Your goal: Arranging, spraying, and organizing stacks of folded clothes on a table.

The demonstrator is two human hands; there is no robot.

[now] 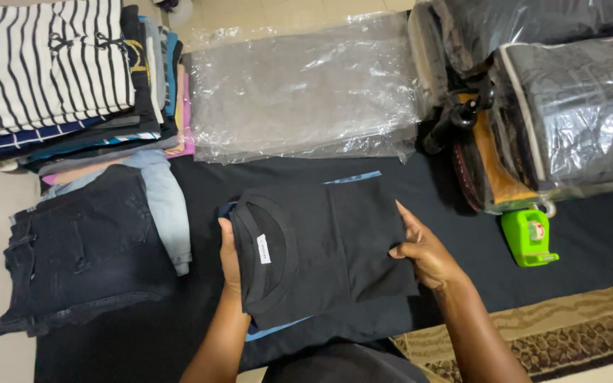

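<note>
Dark cloth (pixel 590 241) covers the floor, and at its centre a folded black T-shirt (pixel 321 248) is pinched by the left hand (pixel 230 259) and right hand (pixel 423 252), fingers closed on opposite edges. With such edge-only grips, the fold could be sprung loose, or the blue garment (pixel 278 330) beneath dragged askew.

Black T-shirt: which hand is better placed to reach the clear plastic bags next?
Probably the right hand: it grips the black T-shirt's edge nearer the plastic bags; the left hand holds the collar side, by the jeans.
</note>
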